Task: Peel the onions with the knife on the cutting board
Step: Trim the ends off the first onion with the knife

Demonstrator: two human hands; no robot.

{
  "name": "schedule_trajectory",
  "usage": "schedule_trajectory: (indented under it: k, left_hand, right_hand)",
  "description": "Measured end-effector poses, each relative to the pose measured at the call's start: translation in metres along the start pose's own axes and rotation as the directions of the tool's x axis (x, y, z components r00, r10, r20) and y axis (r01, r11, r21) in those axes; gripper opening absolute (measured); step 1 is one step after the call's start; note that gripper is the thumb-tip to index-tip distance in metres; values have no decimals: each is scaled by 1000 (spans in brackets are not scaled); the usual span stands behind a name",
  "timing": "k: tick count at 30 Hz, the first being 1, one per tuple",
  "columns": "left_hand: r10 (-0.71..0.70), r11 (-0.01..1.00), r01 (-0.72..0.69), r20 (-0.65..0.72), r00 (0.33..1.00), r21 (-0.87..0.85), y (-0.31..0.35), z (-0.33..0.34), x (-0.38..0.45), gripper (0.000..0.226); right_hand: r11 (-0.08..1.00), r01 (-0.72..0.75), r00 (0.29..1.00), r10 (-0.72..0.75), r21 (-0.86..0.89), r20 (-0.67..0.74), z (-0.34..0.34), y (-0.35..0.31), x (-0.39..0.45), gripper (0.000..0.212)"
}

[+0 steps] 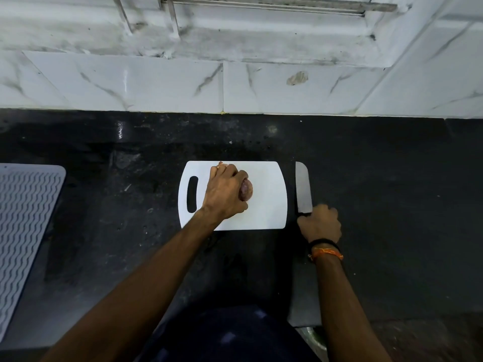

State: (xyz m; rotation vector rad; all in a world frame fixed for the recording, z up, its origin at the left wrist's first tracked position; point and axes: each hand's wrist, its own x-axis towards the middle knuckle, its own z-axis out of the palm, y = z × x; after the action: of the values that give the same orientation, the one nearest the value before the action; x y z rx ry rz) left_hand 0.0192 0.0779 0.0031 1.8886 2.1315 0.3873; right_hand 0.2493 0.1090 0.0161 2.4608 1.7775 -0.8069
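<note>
Left hand (pixel 226 195) cups an onion (pixel 246 189) on the cutting board (pixel 266 205); at 3 o'clock, right hand (pixel 320 223) grips the knife (pixel 303 190) – lift blade slowly, pin onion firmly

A white plastic cutting board with a handle slot (pixel 264 205) is lying mid-counter on the black stone countertop (pixel 392 192). The left hand (pixel 224 194) is covering a purplish-brown onion (pixel 247 189) near its middle, leaving bare board to the right and along the near edge. A broad steel-bladed knife (pixel 303 189) is lying just beside the board's right edge, with the right hand (pixel 320 223) closing over its handle. Open counter is stretching right of the knife and between the board and the white marble-patterned wall tiles (pixel 156 82). A grey ribbed drying mat (pixel 23 231) is occupying the far left.
</note>
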Motion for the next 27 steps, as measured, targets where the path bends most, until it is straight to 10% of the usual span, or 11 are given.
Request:
schedule_trajectory:
  k: [11, 27]
  left_hand:
    - [-13, 1000, 10, 110, 994, 22, 9, 2, 1, 70]
    - [37, 993, -22, 132, 991, -113, 5, -3, 15, 66]
  right_hand:
    - [896, 396, 917, -399, 201, -29, 37, -42, -38, 22]
    - [827, 458, 882, -467, 325, -56, 56, -37, -51, 20]
